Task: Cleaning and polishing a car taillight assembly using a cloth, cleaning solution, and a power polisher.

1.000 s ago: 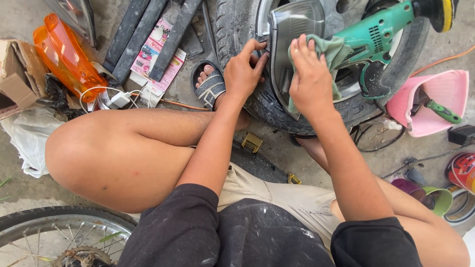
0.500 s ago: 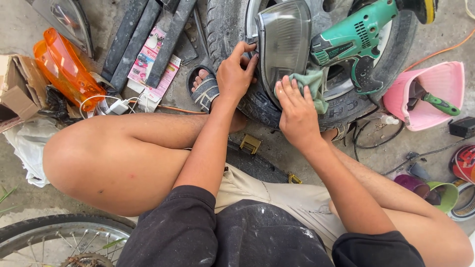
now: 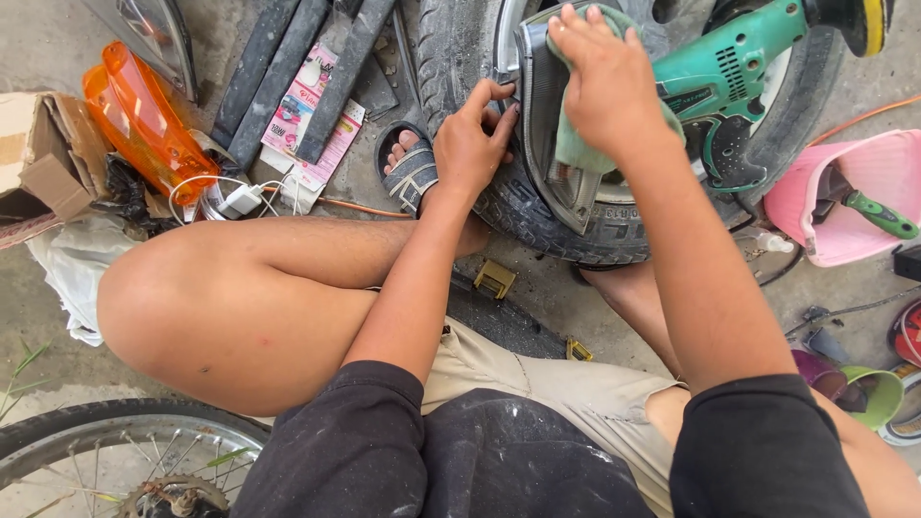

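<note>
Left hand (image 3: 470, 144) gripping headlight (image 3: 561, 182) edge, right hand (image 3: 604, 86) pressing green cloth (image 3: 576, 153) on lens, w/ tyre (image 3: 537, 225) underneath

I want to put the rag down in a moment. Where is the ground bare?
Bare concrete lies at top left, above the cardboard box, and a small patch between the tyre and the pink tub. Around the orange lens and cables it is crowded.
</note>
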